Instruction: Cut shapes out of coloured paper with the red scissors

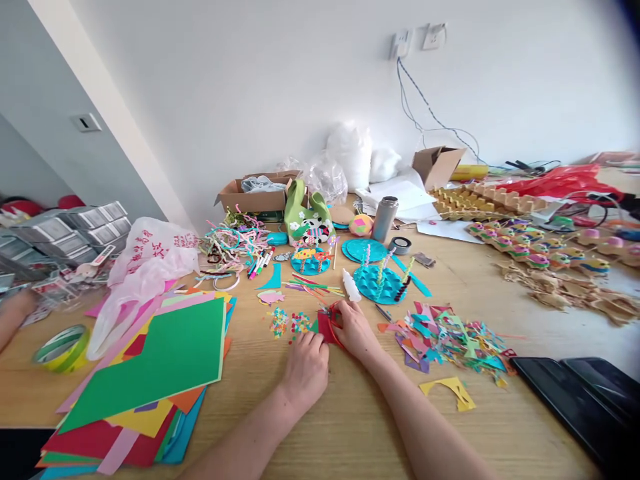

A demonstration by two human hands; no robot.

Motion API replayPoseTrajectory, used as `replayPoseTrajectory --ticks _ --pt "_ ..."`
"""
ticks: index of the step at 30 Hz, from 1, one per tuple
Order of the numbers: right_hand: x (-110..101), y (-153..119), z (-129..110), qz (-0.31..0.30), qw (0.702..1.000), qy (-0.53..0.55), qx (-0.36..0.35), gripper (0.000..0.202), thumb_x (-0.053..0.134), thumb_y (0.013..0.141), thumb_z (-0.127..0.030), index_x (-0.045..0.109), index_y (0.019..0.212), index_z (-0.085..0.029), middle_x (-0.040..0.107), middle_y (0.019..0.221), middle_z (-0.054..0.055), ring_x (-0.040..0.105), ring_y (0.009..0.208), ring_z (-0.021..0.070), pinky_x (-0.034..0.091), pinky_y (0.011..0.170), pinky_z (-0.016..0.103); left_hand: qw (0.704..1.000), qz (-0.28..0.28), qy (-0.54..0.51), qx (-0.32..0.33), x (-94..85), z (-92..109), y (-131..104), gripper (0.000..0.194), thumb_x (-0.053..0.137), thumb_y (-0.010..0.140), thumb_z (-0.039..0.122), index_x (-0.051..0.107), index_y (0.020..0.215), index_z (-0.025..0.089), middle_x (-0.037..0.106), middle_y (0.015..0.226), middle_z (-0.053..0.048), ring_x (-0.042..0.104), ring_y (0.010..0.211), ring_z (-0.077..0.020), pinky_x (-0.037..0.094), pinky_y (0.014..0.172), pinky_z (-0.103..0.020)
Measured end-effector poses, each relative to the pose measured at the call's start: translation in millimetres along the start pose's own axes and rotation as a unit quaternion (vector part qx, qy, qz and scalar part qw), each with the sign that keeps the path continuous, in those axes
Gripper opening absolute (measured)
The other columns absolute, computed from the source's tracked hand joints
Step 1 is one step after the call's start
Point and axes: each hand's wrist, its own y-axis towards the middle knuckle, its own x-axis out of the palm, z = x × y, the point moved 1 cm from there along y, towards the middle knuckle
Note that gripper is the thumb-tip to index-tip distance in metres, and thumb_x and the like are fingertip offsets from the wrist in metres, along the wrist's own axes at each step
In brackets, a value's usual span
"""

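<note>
My left hand (307, 363) is closed on a small piece of red paper (325, 328) near the middle of the table. A bit of green paper shows beside its fingertips. Red-handled scissors (336, 317) are in my right hand (356, 331), up against the red paper; their blades are mostly hidden. Just beyond my left hand lie small piles of colourful paper dots (301, 323). A white glue bottle (351, 285) rests past my right hand, in front of a blue-painted round board (380, 283) with pipe cleaners standing on it.
Stacked coloured paper (165, 347) and green-yellow tape (63, 348) lie at left, near another person's arm (15, 317). Paper scraps (455, 337) and a black device (555, 400) are at right. A metal flask (385, 219) and green panda bag (309, 220) stand behind.
</note>
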Motion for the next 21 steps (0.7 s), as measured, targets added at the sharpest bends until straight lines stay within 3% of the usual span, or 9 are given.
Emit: replayPoseTrajectory --ticks 9,17,21 --pt "-1.4 0.9 2.3 0.022 1.0 0.01 0.01 0.013 0.055 0.079 -0.017 0.051 0.091 -0.02 0.064 0.096 0.012 0.055 0.097 0.0281 0.047 0.086 0.041 1.0 -0.011 -0.012 -0.011 1.4 0.4 0.7 0.023 0.047 0.08 0.005 0.067 0.09 0.013 0.063 0.094 -0.011 0.055 0.096 -0.0261 0.046 0.087 -0.042" --pt "-1.4 0.3 -1.4 0.023 0.998 0.05 0.017 0.007 0.056 0.078 -0.022 0.05 0.082 -0.022 0.062 0.081 0.008 0.055 0.085 0.0265 0.048 0.076 0.039 1.0 -0.009 -0.012 -0.007 -2.2 1.3 2.1 0.021 0.047 0.081 0.007 0.067 0.088 0.013 0.064 0.094 -0.011 0.056 0.094 -0.0262 0.046 0.086 -0.042" --pt "-1.4 -0.2 -0.6 0.045 0.993 0.097 0.04 0.01 0.057 0.076 -0.023 0.051 0.083 -0.021 0.062 0.085 0.009 0.057 0.084 0.0251 0.049 0.074 0.038 1.0 -0.008 -0.021 -0.01 -2.2 0.9 1.9 0.023 0.046 0.081 0.007 0.067 0.088 0.013 0.064 0.092 -0.012 0.057 0.095 -0.0267 0.046 0.088 -0.044"
